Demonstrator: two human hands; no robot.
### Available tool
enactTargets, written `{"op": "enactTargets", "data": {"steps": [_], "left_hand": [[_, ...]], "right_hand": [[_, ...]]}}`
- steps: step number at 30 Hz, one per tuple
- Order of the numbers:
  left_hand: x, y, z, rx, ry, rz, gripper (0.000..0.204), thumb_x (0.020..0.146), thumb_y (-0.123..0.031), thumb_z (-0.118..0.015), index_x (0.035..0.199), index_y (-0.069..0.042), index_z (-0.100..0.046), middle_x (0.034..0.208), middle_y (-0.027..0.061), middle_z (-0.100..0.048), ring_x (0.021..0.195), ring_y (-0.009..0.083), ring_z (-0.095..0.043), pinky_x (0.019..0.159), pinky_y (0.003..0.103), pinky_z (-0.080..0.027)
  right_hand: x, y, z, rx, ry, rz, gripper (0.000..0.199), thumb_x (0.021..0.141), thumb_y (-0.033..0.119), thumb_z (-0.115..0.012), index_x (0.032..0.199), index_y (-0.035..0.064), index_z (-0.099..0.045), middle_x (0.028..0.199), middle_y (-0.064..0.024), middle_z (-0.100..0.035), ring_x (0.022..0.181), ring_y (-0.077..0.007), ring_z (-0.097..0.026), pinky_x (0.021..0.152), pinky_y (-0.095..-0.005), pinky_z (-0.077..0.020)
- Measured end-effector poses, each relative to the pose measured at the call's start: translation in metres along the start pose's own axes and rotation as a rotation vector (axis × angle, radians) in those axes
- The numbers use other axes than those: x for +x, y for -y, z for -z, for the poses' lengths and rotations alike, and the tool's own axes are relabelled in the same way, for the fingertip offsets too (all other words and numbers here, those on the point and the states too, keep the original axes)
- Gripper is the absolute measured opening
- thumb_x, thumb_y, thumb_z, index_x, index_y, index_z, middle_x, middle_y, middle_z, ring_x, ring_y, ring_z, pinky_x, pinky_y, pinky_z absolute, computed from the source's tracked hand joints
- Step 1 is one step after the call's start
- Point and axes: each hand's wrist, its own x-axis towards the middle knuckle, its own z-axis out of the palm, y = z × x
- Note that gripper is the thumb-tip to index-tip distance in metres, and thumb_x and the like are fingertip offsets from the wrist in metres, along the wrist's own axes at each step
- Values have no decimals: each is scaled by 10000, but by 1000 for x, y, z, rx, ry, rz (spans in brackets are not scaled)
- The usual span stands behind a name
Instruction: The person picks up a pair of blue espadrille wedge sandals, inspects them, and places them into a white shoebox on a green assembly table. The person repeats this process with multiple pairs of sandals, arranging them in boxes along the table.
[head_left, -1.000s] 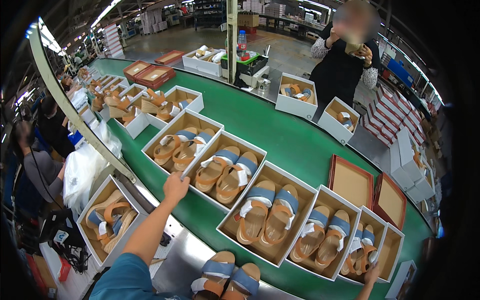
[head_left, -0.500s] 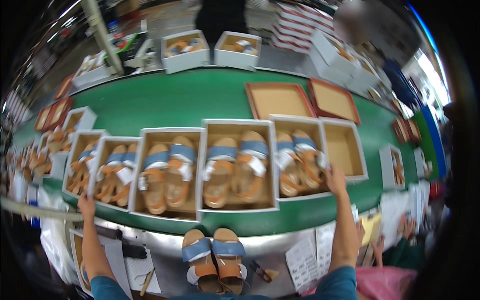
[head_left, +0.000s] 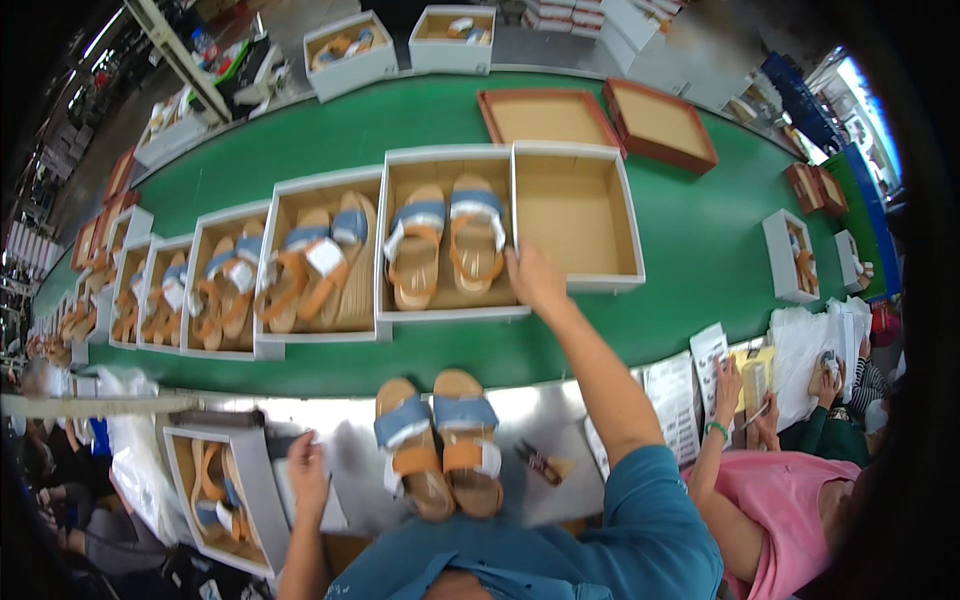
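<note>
My right hand (head_left: 535,278) is closed on the near end of the white shoebox row, where a box of sandals (head_left: 455,313) meets a box with nothing in it (head_left: 580,215). The blue-and-tan sandals (head_left: 476,240) in the fuller box lie side by side with white wrapping on their straps. My left hand (head_left: 308,472) is raised over the metal bench, beside an open shoebox (head_left: 268,490) of sandals. Its fingers are blurred, with a small white spot at the tips, so its grip is unclear. A pair of sandals (head_left: 440,440) stands on the bench before me.
More sandal boxes (head_left: 226,345) run leftward along the green belt (head_left: 300,145). Red-brown lids (head_left: 660,125) lie behind the row. Pliers-like tool (head_left: 540,463) and printed sheets (head_left: 672,405) are on the bench. A co-worker in pink (head_left: 790,500) works at right; two boxes (head_left: 452,52) stand beyond the belt.
My left hand has left the far-left box and come back over the bench. My right hand has moved from the sandal box's edge to the neighbouring boxes' shared edge; the box row appears further left.
</note>
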Motion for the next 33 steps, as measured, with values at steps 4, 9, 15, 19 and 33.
{"op": "enactTargets", "data": {"steps": [4, 9, 15, 19, 33], "left_hand": [[-102, -19, -50, -195, 264, 312, 281, 931, -135, -586, 1188, -26, -615, 965, 48, -602, 870, 119, -542, 767, 252, -450], [-135, -19, -63, -470, 704, 452, 622, 856, -20, -632, 1395, -20, -320, 1196, 96, -524, 1088, 168, -532, 971, 321, -425], [-124, -17, -78, -458, 743, 282, 812, 836, -143, -714, 1457, -13, -207, 1360, 137, -406, 1162, 203, -508, 981, 337, -429], [-123, -28, -100, -462, 509, 156, 674, 904, -192, -650, 1429, 3, -275, 1312, 130, -477, 1127, 193, -527, 970, 319, -435], [-124, -101, -30, -1476, 834, 522, 622, 955, -441, -520, 1419, -53, -377, 1370, 195, -475, 1203, 350, -539, 1001, 529, -467]], "right_hand": [[-27, 11, 25, -87, 26, 107, 394, 951, 342, -519, 1082, -22, -595, 1007, -274, -645, 937, -434, -610, 844, -483, -483], [-158, -25, 40, 331, 104, 126, 433, 952, 211, -540, 1313, -27, -506, 1278, -201, -567, 1120, -329, -583, 979, -397, -438], [-316, -36, -2, 1034, 1030, 38, 889, 786, 167, -777, 1467, -31, -241, 1404, -187, -444, 1260, -242, -479, 1061, -371, -390], [-335, 17, -28, 964, 469, -165, 592, 897, 235, -670, 1351, -37, -405, 1238, -144, -561, 1138, -225, -549, 982, -349, -428], [-354, 47, 21, 2028, 778, -317, 685, 954, 525, -472, 1419, 33, -371, 1339, -161, -523, 1173, -268, -571, 954, -435, -517]]}}
